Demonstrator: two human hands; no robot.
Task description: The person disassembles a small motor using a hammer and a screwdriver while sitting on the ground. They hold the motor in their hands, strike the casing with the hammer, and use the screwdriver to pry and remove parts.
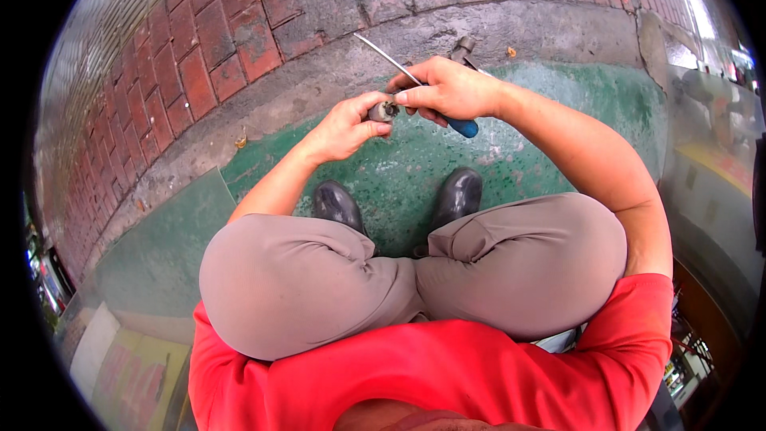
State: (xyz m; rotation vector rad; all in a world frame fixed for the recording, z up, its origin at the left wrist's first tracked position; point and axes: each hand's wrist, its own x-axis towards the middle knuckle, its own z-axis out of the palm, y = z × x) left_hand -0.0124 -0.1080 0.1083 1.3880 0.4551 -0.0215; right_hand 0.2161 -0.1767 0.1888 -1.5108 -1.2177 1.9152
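Grey cylinder [383,112] grasped by left fingers [370,100]; right fingers [419,96] clasp a blue-handled screwdriver [462,126].

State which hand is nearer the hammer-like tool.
Right. The right hand is just below the hammer-like tool in the picture; the left hand is farther off, to its lower left.

– Colours on the screwdriver [405,72]?
– Blue on the handle [463,127], silver along the shaft [383,53].
– And on the small cylinder [381,112]?
– Grey, darker at one end.
– Underfoot?
– Speckled green on the floor [399,153], grey on the concrete strip [550,28], staggered brick-red on the paving [199,80].
– Plain ones?
– Solid red on the shirt [431,363], taupe on the trousers [527,271], black on the shoes [460,194].
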